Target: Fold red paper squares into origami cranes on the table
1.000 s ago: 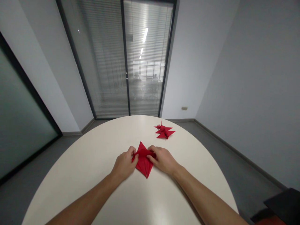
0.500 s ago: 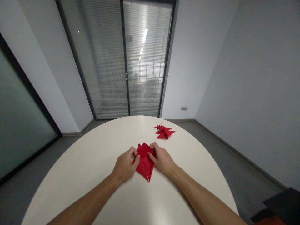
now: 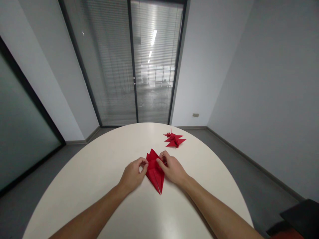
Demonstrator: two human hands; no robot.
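Note:
A red sheet of folded origami paper (image 3: 155, 172) lies between my hands, shaped like a long diamond with a split point toward me. My left hand (image 3: 134, 171) pinches its left edge, thumb against the fingertips. On the other side, my right hand (image 3: 173, 167) grips the upper right edge, its thumb on top and the fingers curled beneath or behind. Farther off, to the right, several folded red paper cranes (image 3: 174, 140) lie in a cluster, overlapping one another.
Everything rests on a round cream-white table (image 3: 109, 156). Beyond its far edge stands a glass partition with blinds (image 3: 112, 83). A black object (image 3: 301, 217) shows at the lower right, off the table.
The folded paper's upper part has become narrower and taller, and its near point has shifted slightly right. My left fingers have closed together at its edge. The cranes have stayed put.

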